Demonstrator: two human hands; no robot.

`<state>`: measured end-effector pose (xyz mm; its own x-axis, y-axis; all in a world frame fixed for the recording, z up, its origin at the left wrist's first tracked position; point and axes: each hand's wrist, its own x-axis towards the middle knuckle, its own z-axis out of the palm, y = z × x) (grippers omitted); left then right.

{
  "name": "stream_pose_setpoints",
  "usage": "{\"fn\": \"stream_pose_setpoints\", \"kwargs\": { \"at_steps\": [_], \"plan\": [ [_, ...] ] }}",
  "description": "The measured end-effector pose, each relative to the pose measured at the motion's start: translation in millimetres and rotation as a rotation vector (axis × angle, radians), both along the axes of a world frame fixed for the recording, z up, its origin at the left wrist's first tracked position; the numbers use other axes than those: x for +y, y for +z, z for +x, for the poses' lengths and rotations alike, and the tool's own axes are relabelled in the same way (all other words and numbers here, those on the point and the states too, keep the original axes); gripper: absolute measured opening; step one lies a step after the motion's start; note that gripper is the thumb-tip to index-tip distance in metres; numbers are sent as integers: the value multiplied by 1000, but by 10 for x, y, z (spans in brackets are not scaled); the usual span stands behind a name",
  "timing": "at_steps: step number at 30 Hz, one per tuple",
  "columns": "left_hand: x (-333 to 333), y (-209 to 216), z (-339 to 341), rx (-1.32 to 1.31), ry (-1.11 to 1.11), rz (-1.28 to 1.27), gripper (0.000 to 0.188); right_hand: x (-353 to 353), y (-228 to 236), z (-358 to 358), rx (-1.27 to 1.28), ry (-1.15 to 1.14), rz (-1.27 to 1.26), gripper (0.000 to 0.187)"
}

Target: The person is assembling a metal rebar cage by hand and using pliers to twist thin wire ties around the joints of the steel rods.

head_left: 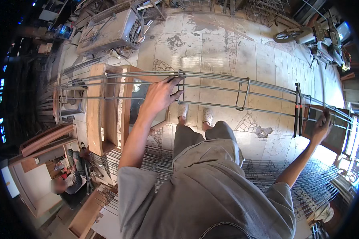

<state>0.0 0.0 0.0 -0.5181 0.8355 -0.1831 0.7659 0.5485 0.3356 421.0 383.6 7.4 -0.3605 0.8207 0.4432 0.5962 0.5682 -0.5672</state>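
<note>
A long cage of steel reinforcing bars [215, 86] stretches across in front of me, with rectangular wire stirrups [247, 94] around its bars. My left hand [162, 93] grips one stirrup, thumb below and fingers over the upper bars. Far to the right, my right hand [322, 126] is at the cage's lower bars, its fingers bent together; whatever they hold is too small to make out. Between the hands, nearer the right one, a pair of pincers [298, 109] with dark and orange handles hangs on the cage.
A wooden frame [96, 111] stands under the cage's left part. Bundles of rods and stirrups [307, 179] lie behind me on both sides. A motorbike [317, 38] stands far right, a worn metal box [107, 32] far left. Another person [73, 179] sits at lower left.
</note>
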Motion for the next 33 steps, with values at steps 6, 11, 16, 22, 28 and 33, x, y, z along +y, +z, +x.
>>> {"fn": "stream_pose_setpoints", "kwargs": {
  "at_steps": [6,11,16,22,28,33],
  "plan": [
    [-377,-27,-249,124,82,97,48,-1533,38,-1219,-413,605,-40,32],
    [-559,68,-394,140,103,64,52,-2093,-243,-1659,-308,751,-124,46],
    [-692,-23,-384,184,178,170,46,-2236,-457,-1723,-320,759,-60,47],
    [-871,19,-289,-40,304,197,24,-2272,-416,-1826,-352,802,-52,45],
    [-855,-119,-197,-53,295,227,28,-2286,-420,-1919,-313,808,-51,41],
    [-902,-189,-156,-189,424,259,32,-2356,-460,-1984,-306,844,-12,37]
  ]
}}
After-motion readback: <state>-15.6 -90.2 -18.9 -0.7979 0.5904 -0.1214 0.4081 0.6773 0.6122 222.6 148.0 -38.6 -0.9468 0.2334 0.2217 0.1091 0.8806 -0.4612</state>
